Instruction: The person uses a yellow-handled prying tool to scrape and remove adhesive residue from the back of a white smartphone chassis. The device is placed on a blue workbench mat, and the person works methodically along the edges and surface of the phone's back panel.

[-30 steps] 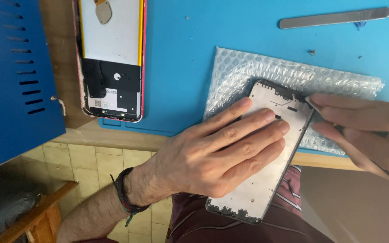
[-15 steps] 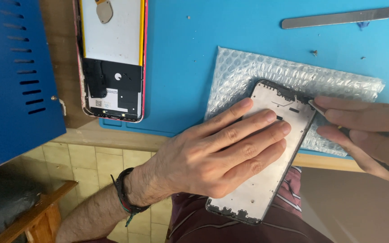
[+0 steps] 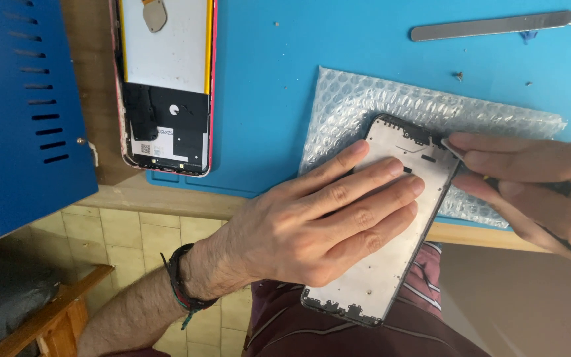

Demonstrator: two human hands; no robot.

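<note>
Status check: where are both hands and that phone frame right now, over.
Left hand flat on phone frame, pinning it on bubble wrap. Right hand works thin tool at frame's top corner. Metal spatula and opened phone lie apart.

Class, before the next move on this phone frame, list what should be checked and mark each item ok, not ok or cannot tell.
1. Left hand lies flat on the phone frame, holding it down: ok.
2. Frame fully supported: not ok; its lower end overhangs the table edge.
3. Bubble wrap cushions the frame's upper end: ok.
4. Right hand fingertips meet the frame's top corner: ok.
5. Thin tool in the right hand seated in the seam: cannot tell.
6. Metal spatula lies apart on the blue mat: ok.
</note>
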